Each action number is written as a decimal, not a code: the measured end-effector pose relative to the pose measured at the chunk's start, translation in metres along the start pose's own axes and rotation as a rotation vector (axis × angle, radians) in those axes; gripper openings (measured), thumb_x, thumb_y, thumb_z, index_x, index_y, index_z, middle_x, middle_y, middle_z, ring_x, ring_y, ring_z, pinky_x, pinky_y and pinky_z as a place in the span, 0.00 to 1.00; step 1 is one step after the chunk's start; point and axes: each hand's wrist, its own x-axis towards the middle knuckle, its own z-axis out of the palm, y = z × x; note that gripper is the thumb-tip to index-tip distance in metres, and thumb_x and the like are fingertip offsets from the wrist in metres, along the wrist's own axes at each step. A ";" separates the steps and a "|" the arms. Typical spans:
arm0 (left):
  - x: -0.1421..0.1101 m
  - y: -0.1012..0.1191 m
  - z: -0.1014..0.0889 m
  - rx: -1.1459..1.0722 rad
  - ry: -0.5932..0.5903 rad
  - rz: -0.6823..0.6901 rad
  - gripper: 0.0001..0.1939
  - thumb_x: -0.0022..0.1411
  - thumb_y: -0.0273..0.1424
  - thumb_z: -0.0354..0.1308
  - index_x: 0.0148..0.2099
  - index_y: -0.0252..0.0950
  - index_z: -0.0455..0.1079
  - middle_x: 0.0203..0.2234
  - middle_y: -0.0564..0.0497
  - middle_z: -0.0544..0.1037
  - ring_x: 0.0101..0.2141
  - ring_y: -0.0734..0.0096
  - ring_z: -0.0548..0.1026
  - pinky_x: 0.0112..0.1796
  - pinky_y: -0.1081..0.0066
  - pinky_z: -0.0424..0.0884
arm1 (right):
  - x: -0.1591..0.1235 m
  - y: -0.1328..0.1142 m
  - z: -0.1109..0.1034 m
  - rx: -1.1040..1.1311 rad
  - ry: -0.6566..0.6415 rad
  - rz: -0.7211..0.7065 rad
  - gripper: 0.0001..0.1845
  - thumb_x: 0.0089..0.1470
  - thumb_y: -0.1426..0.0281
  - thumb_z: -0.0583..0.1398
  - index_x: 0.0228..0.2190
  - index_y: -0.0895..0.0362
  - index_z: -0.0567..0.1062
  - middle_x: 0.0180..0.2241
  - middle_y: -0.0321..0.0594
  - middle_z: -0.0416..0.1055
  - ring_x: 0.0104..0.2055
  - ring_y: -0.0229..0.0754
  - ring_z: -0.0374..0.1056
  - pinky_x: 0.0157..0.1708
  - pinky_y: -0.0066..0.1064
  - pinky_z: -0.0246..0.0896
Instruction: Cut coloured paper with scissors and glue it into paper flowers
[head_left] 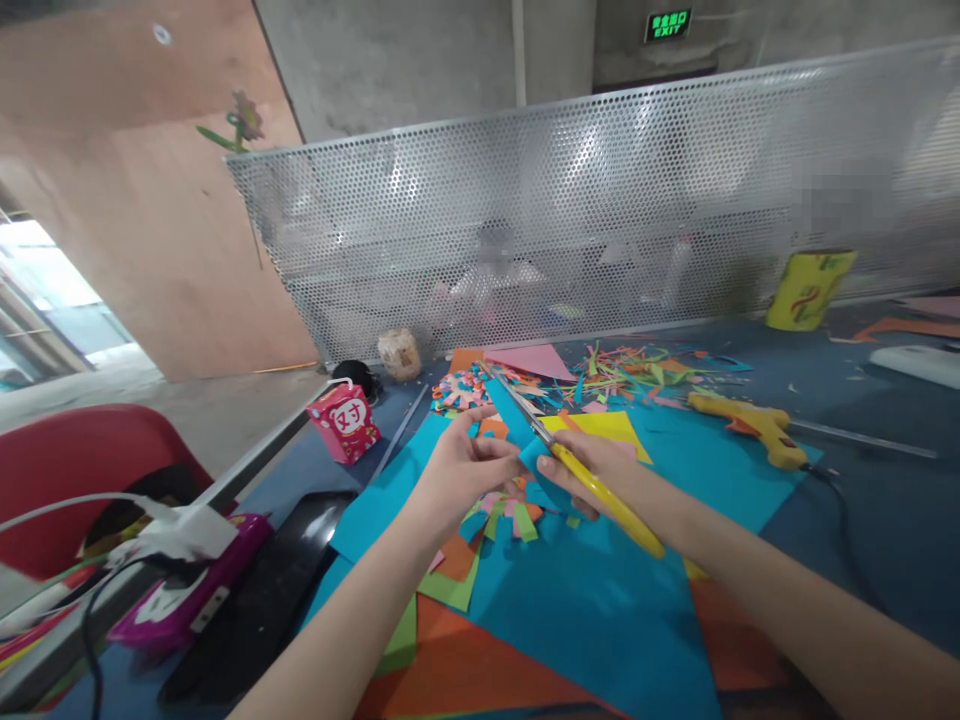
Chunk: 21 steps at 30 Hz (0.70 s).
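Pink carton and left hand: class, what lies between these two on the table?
In the head view, a thin clear stick and part of a blue sheet lie between the carton and the left hand.

Blue table (885, 500) with paper sheets (585, 610), yellow glue gun (757, 428), red drink carton (345, 422).

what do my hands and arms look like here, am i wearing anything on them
The left hand and right hand are bare: no gloves, rings, watch or bracelet show. Both forearms are uncovered, with no sleeve in view.
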 end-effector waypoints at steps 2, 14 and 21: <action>0.000 0.000 0.000 0.005 0.005 0.001 0.31 0.38 0.21 0.61 0.45 0.34 0.52 0.16 0.59 0.71 0.14 0.74 0.70 0.16 0.77 0.64 | -0.001 -0.001 -0.001 0.023 -0.010 0.031 0.13 0.47 0.58 0.56 0.24 0.55 0.66 0.10 0.25 0.53 0.10 0.30 0.52 0.11 0.22 0.47; 0.007 -0.006 -0.007 0.136 0.051 0.100 0.26 0.41 0.27 0.64 0.40 0.37 0.52 0.17 0.59 0.71 0.17 0.75 0.71 0.20 0.75 0.67 | 0.013 0.006 -0.013 0.409 0.145 0.317 0.19 0.43 0.53 0.57 0.19 0.55 0.59 0.08 0.23 0.51 0.07 0.29 0.49 0.04 0.20 0.45; 0.016 -0.009 -0.016 0.165 0.113 0.090 0.21 0.40 0.29 0.65 0.33 0.35 0.55 0.17 0.58 0.70 0.17 0.75 0.71 0.19 0.76 0.67 | 0.023 0.027 -0.035 0.320 0.197 0.181 0.16 0.44 0.57 0.56 0.20 0.57 0.64 0.11 0.29 0.61 0.09 0.31 0.57 0.07 0.20 0.49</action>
